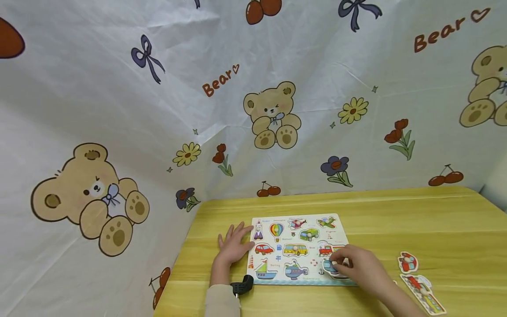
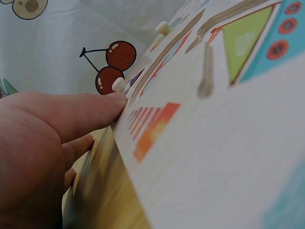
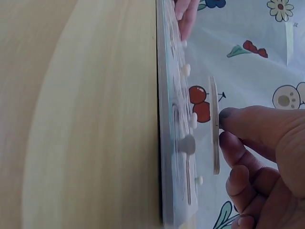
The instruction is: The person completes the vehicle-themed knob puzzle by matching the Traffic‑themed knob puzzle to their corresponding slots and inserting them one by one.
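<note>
A white wooden puzzle board [image 1: 336, 236] with pictures of vehicles lies flat on the table. My left hand [image 1: 233, 248] rests at its left edge, fingers spread; in the left wrist view the thumb [image 2: 95, 109] touches the board's edge. Over the lower right corner, my right hand [image 1: 358, 266] pinches a puzzle piece [image 1: 328, 266] with blue on it, partly hidden by the fingers. The right wrist view shows this piece [image 3: 214, 133] edge-on, held a little above the board. Several pieces with knobs, such as the yellow bus [image 1: 295, 250], sit on the board.
To the right of the board, a small red piece [image 1: 408, 262] and a long train piece [image 1: 423, 294] lie on the wooden table [image 1: 455, 229]. Part of another piece shows beside the right forearm. A bear-print cloth [image 1: 309, 167] hangs behind the table.
</note>
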### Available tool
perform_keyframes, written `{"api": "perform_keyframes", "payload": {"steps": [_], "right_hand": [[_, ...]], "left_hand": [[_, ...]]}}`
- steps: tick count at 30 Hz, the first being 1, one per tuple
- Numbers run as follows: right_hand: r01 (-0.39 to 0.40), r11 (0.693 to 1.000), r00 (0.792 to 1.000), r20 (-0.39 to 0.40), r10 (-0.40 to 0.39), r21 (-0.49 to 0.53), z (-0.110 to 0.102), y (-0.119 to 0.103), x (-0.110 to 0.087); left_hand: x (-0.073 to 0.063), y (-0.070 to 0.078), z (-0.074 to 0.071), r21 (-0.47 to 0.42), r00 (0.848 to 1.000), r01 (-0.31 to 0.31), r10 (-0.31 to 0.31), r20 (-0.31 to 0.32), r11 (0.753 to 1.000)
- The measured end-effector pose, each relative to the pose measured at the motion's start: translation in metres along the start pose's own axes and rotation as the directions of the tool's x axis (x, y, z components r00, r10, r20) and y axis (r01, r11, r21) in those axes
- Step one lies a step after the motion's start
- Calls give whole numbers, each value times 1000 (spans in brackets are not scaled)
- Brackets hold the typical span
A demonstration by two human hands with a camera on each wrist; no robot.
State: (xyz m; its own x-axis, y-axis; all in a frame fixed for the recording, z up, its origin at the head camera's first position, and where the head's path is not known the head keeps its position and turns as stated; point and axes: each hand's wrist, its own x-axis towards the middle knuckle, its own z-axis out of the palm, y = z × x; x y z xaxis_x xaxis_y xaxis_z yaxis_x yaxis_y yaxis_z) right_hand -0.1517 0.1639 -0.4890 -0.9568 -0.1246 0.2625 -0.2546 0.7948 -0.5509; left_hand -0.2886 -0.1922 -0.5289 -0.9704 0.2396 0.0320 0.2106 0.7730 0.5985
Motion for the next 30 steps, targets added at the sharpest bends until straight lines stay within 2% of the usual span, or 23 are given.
{"api": "perform_keyframes", "payload": {"steps": [6, 15, 25, 30], "right_hand": [[5, 1000, 999, 42, -5, 3, 6, -8, 7], [52, 998, 998, 23, -53, 35, 17, -15, 14], [7, 998, 996, 85, -12, 60, 28, -30, 21], [13, 998, 995, 100, -19, 60, 36, -31, 24]], "left_hand": [[-1, 2, -1, -7, 1000, -2, 2, -1, 1000], [-1, 2, 0, 12, 1000, 4, -4, -1, 1000], [-2, 3, 0, 11, 1000, 10, -10, -3, 1000], [-1, 2, -1, 6, 1000, 4, -3, -8, 1000]]}}
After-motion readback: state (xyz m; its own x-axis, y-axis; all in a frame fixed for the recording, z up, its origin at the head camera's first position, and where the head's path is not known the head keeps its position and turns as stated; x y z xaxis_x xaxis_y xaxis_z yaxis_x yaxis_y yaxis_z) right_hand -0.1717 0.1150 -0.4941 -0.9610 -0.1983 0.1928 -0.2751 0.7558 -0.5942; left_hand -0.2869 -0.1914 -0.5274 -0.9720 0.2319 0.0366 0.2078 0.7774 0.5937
